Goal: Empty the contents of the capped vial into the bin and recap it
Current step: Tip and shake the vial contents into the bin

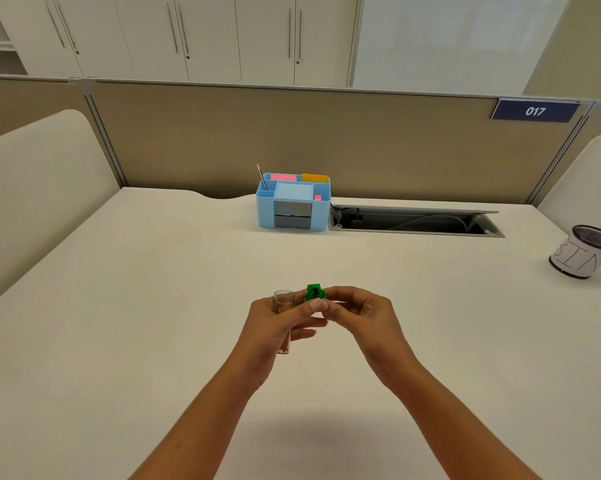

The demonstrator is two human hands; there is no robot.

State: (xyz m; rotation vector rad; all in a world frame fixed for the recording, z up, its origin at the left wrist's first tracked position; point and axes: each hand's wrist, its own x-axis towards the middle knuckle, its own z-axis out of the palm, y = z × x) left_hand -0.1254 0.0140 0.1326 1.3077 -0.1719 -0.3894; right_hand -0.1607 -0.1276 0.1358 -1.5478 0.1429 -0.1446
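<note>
Both bare forearms reach in from 6 o'clock over the wide white desk (pixel 153 306). Left hand (pixel 275 327) is wrapped around a clear glass vial (pixel 283 301), upright, a little tilted, mouth uncapped, orange contents showing through the glass; its base pokes out under the palm. Right hand (pixel 358 313) pinches a small green plastic cap (pixel 315 292) between thumb and fingertips, just beside the vial mouth at its 3 o'clock, not on it. Both hands sit above the desk near centre frame. Beige partition wall (pixel 292 140) runs across 12 o'clock. Light blue plastic desk organiser (pixel 294 206) stands at 12 o'clock, a pencil (pixel 261 176) upright in it. Black mesh cup wrapped in white paper lettered "BIN" (pixel 585 252) stands at 2 o'clock, well apart from the hands.
</note>
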